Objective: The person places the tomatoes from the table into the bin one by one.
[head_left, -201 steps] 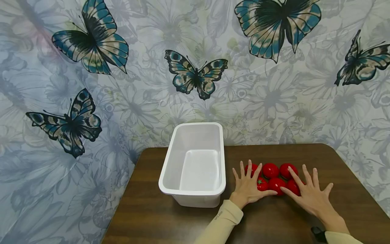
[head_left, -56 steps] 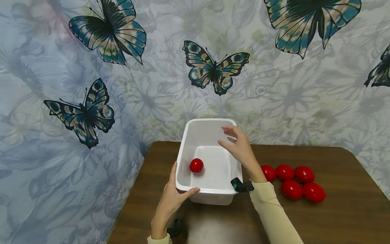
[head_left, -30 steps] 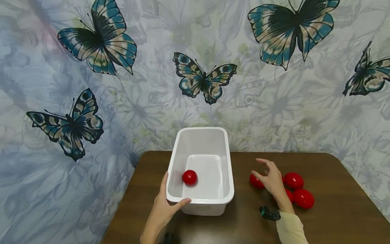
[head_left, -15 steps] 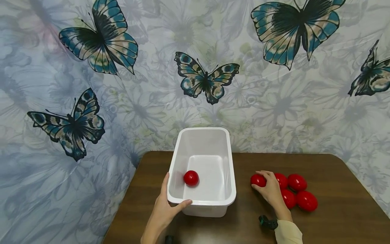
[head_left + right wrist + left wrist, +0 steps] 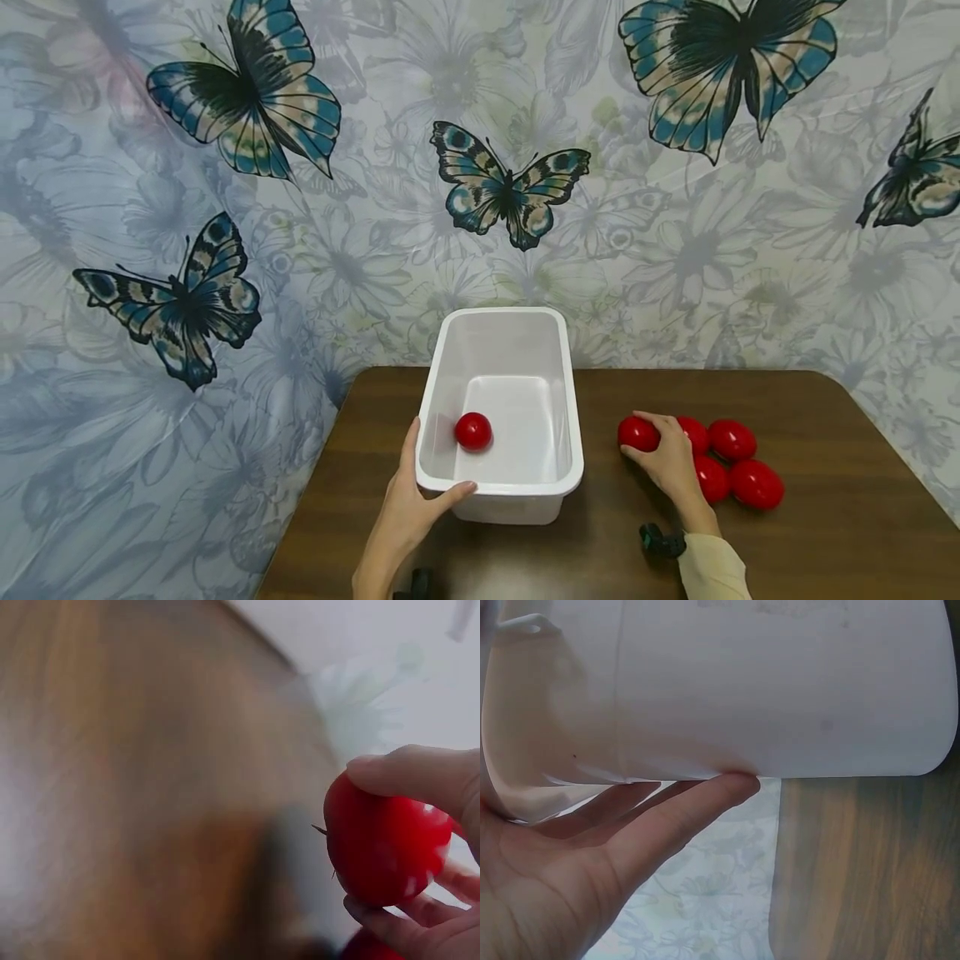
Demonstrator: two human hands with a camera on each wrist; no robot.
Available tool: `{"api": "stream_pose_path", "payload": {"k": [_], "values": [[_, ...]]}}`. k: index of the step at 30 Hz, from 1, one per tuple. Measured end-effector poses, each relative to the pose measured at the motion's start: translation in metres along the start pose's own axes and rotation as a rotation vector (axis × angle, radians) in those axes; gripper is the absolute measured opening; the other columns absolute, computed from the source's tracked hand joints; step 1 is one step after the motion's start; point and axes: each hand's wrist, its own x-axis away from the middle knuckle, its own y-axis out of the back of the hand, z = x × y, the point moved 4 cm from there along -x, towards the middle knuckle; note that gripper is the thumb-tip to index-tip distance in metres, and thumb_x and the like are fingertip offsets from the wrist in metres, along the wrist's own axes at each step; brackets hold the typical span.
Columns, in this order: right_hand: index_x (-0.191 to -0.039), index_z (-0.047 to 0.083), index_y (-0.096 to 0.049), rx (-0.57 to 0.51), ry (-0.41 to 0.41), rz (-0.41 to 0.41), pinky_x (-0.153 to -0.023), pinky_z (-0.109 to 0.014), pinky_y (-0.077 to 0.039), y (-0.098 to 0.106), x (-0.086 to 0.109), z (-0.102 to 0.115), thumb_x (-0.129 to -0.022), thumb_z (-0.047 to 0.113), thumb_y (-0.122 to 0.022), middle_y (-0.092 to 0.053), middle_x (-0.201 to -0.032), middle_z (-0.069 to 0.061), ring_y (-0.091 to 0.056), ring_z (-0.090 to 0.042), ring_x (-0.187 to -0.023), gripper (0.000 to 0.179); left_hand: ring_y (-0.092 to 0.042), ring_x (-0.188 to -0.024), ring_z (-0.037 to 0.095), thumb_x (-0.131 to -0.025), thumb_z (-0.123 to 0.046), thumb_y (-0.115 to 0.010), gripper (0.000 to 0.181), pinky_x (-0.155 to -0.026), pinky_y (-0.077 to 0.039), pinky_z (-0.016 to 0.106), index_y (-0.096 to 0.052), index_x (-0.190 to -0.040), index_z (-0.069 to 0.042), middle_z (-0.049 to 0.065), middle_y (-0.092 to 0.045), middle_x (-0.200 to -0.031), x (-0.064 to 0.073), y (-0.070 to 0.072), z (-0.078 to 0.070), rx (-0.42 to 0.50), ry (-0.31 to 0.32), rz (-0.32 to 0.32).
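Observation:
A glossy red tomato [image 5: 634, 434] sits between the thumb and fingers of my right hand [image 5: 672, 467], which grips it. In the right wrist view this tomato [image 5: 386, 844] has thin pointed sepals sticking out from one side. My left hand [image 5: 405, 517] rests against the near left corner of a deep white plastic bin [image 5: 502, 489], thumb at the front rim. Straight fingers [image 5: 697, 806] of that hand lie along the bin wall in the left wrist view. One tomato [image 5: 473, 432] lies on the bin's floor, toward the left.
Several more tomatoes [image 5: 757, 485] lie grouped just right of my right hand, partly hidden by it. Bin and tomatoes stand on a brown wooden table [image 5: 840, 517]. Behind the table hangs a pale floral backdrop [image 5: 360, 242] with printed butterflies.
One tomato has come into the bin since the earliest frame. My right hand has moved from over the bin to the leftmost tomato and closed round it. The left hand stays at the bin.

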Motion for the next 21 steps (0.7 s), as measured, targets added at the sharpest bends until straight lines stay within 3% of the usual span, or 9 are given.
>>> {"api": "stream_pose_path", "payload": {"k": [3, 5, 7, 10, 12, 21], "values": [[-0.135, -0.003, -0.065, -0.042, 0.015, -0.086, -0.095, -0.072, -0.048, 0.016, -0.003, 0.015, -0.082, 0.006, -0.088, -0.058, -0.13, -0.033, -0.056, -0.055, -0.117, 0.058, -0.056, -0.132, 0.035, -0.08, -0.03, -0.093, 0.118, -0.099, -0.052, 0.046, -0.016, -0.168, -0.024, 0.016, -0.046, -0.157, 0.0, 0.0, 0.0, 0.022, 0.006, 0.009], [-0.136, -0.002, -0.064, -0.084, 0.009, -0.13, -0.094, -0.064, -0.052, 0.028, -0.007, 0.029, -0.084, 0.008, -0.088, -0.059, -0.13, -0.031, -0.057, -0.051, -0.116, 0.058, -0.054, -0.134, 0.036, -0.079, -0.032, -0.094, 0.118, -0.103, -0.05, 0.05, -0.016, -0.168, -0.026, 0.014, -0.045, -0.159, 0.0, 0.0, 0.0, 0.026, 0.011, 0.008], [-0.138, 0.0, -0.064, -0.122, 0.001, -0.159, -0.094, -0.045, -0.054, 0.04, -0.014, 0.045, -0.085, 0.011, -0.088, -0.059, -0.13, -0.028, -0.058, -0.045, -0.116, 0.059, -0.052, -0.136, 0.038, -0.079, -0.032, -0.093, 0.118, -0.106, -0.047, 0.055, -0.016, -0.168, -0.026, 0.013, -0.044, -0.16, 0.0, 0.0, -0.001, 0.028, 0.005, 0.008], [-0.141, 0.002, -0.063, -0.213, -0.001, -0.168, -0.091, -0.016, -0.047, 0.052, -0.025, 0.072, -0.086, 0.012, -0.087, -0.058, -0.13, -0.023, -0.058, -0.037, -0.119, 0.06, -0.052, -0.138, 0.037, -0.079, -0.034, -0.093, 0.118, -0.108, -0.044, 0.058, -0.016, -0.168, -0.026, 0.012, -0.043, -0.161, 0.0, 0.0, -0.001, 0.019, -0.006, 0.003], [-0.142, 0.003, -0.063, -0.273, 0.022, -0.169, -0.087, -0.006, -0.043, 0.054, -0.033, 0.089, -0.086, 0.01, -0.088, -0.058, -0.133, -0.021, -0.057, -0.034, -0.121, 0.062, -0.052, -0.137, 0.036, -0.079, -0.034, -0.094, 0.118, -0.107, -0.044, 0.057, -0.016, -0.168, -0.026, 0.013, -0.044, -0.161, 0.001, 0.0, -0.001, 0.025, -0.006, 0.004], [-0.138, 0.004, -0.065, -0.483, 0.154, -0.105, -0.085, -0.015, -0.052, 0.033, -0.061, 0.166, -0.084, 0.007, -0.088, -0.058, -0.132, -0.02, -0.059, -0.031, -0.117, 0.059, -0.055, -0.134, 0.034, -0.079, -0.032, -0.094, 0.117, -0.103, -0.049, 0.051, -0.017, -0.168, -0.027, 0.013, -0.044, -0.16, 0.001, 0.0, -0.001, 0.03, 0.004, 0.006]]}}
